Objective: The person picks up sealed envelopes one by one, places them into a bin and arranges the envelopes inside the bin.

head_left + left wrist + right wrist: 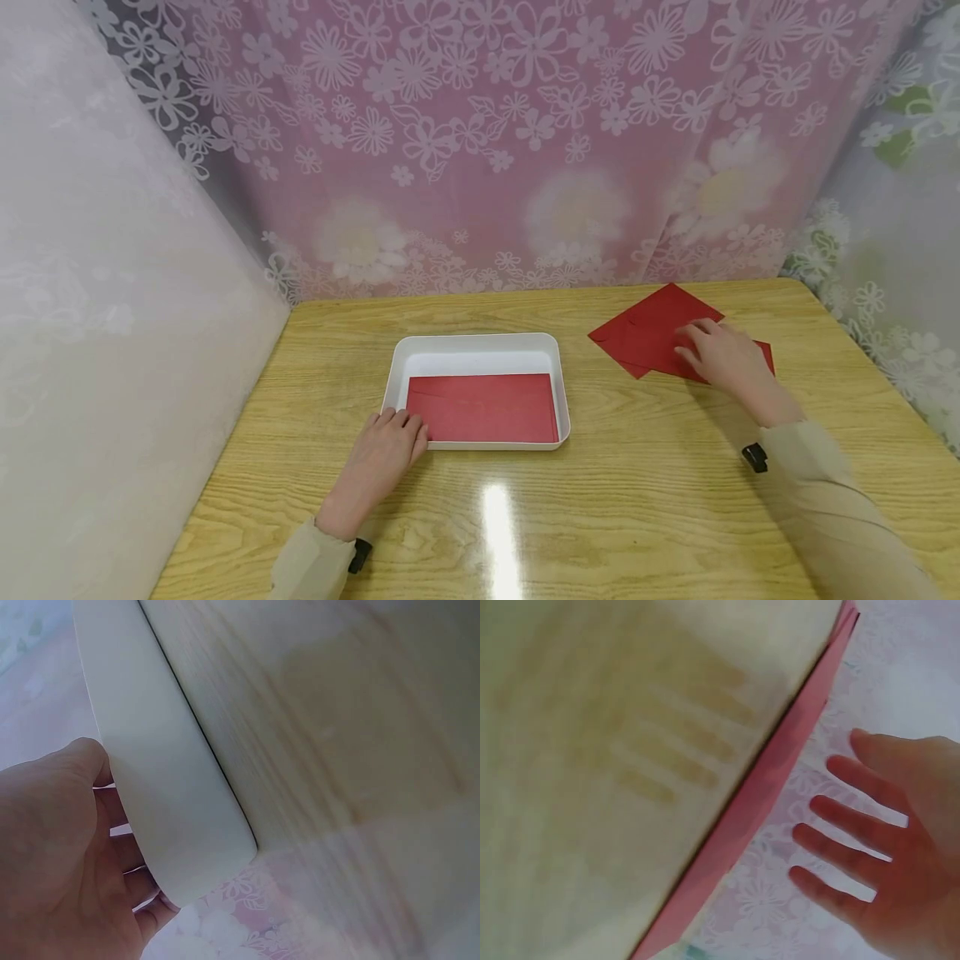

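At the near left corner of a white tray (477, 354), my left hand (386, 450) grips the rim, its fingers bent over the edge. The left wrist view has the thumb against the outer side of the tray (161, 772). Inside the tray lie red envelopes (483, 408), stacked flat along its near side. My right hand (727, 358) hovers over a loose, fanned pile of red envelopes (641, 333) on the right. Its fingers are spread and hold nothing; in the right wrist view a gap separates them from the envelopes (757, 791).
Everything stands on a light wood-grain table (600, 517). A pink flowered curtain (465, 167) hangs behind its far edge. Pale cloth (112, 292) closes off the left side, and a flowered sheet (900, 250) hangs on the right.
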The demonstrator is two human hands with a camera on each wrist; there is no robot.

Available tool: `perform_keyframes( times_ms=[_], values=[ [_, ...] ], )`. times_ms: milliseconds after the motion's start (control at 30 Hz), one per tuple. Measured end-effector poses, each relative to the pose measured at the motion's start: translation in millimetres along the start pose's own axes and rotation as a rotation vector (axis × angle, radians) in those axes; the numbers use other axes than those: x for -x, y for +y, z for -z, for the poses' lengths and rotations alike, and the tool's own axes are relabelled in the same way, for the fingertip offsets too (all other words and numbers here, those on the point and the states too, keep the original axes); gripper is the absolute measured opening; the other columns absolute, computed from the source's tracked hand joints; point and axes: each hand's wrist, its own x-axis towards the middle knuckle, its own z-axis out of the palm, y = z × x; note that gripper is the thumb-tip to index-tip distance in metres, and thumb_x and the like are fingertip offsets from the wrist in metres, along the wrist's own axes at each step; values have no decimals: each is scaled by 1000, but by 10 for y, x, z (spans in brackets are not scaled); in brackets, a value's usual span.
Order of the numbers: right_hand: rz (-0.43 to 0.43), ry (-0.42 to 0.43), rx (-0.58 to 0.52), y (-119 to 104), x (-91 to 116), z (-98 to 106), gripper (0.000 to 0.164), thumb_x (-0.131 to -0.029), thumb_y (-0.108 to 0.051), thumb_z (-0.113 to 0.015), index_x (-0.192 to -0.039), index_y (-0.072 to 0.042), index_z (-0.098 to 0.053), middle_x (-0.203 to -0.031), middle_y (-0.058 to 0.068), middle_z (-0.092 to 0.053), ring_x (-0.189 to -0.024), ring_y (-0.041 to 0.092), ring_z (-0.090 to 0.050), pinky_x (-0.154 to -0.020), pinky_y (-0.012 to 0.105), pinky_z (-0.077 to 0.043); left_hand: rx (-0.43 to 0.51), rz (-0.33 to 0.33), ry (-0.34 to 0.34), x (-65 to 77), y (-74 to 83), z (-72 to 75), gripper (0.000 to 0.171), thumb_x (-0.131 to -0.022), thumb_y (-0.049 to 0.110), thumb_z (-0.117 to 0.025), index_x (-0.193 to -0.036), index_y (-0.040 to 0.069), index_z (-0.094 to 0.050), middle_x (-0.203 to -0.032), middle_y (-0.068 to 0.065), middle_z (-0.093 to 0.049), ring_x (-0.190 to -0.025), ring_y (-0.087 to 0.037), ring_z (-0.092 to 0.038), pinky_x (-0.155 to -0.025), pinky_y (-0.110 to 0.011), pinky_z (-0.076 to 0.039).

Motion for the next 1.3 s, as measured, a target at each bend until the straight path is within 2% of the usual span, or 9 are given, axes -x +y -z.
perform_keyframes(
  times_ms=[133, 200, 267, 333, 400, 467, 567, 767, 1300],
  values=[
    [0, -123, -10, 62, 66, -37, 44, -95, -19, -69, -134, 0, -61, -134, 34, -54, -103, 52, -61, -66, 50, -54, 7, 0, 2, 5, 1, -4, 29, -95, 18, -65, -72, 11, -48, -66, 0, -47, -65, -20, -39, -63, -30, -34],
    [7, -143, -26, 75, 93, -48, 46, -95, -17, -70, -136, 0, -60, -134, 35, -53, -100, 50, -63, -56, 41, -51, 5, 1, 0, 7, -5, -13, 28, -95, 18, -65, -72, 12, -48, -66, 0, -46, -65, -20, -38, -63, -30, -34],
    [8, -151, -44, 84, 109, -48, 47, -94, -16, -71, -136, 0, -60, -135, 36, -53, -101, 50, -63, -53, 38, -48, 6, 1, -1, 9, -7, -18, 28, -95, 18, -65, -72, 12, -48, -66, -1, -46, -65, -20, -38, -63, -30, -34],
    [12, -160, -50, 86, 120, -39, 46, -94, -16, -71, -136, 0, -60, -135, 36, -54, -107, 51, -61, -57, 41, -51, 4, 3, -4, 8, -9, -20, 29, -95, 18, -64, -72, 12, -48, -66, -1, -46, -65, -20, -38, -63, -30, -34],
    [21, -174, -49, 82, 127, -22, 45, -95, -17, -70, -135, 0, -61, -135, 37, -54, -113, 53, -58, -67, 48, -54, 3, 5, -8, 9, -7, -17, 29, -95, 18, -65, -72, 12, -48, -66, 0, -46, -65, -20, -38, -63, -30, -34],
    [33, -183, -46, 69, 134, -3, 43, -95, -18, -70, -134, 0, -63, -134, 37, -54, -116, 54, -57, -76, 55, -54, 4, 10, -17, 9, -2, -9, 29, -95, 18, -65, -72, 12, -49, -66, 0, -46, -66, -20, -39, -63, -30, -34],
    [43, -197, -40, 38, 157, 18, 42, -94, -18, -70, -132, 0, -64, -133, 38, -55, -117, 53, -56, -83, 59, -52, 1, 15, -32, 9, 5, 2, 28, -96, 18, -65, -73, 12, -50, -67, 0, -47, -66, -19, -39, -63, -29, -34],
    [65, -203, -41, -61, 216, 55, 40, -93, -18, -72, -129, -1, -67, -127, 36, -59, -115, 52, -58, -87, 61, -51, -2, 18, -46, 5, 11, 8, 28, -97, 18, -65, -74, 12, -50, -67, 0, -48, -66, -19, -39, -64, -29, -34],
    [174, -143, -61, -317, 357, 18, 38, -89, -18, -76, -123, -2, -71, -123, 27, -64, -113, 46, -62, -87, 55, -54, -12, -17, 14, 3, -3, -18, 28, -94, 17, -66, -72, 12, -49, -65, 0, -47, -65, -20, -40, -62, -29, -33]
  ],
)
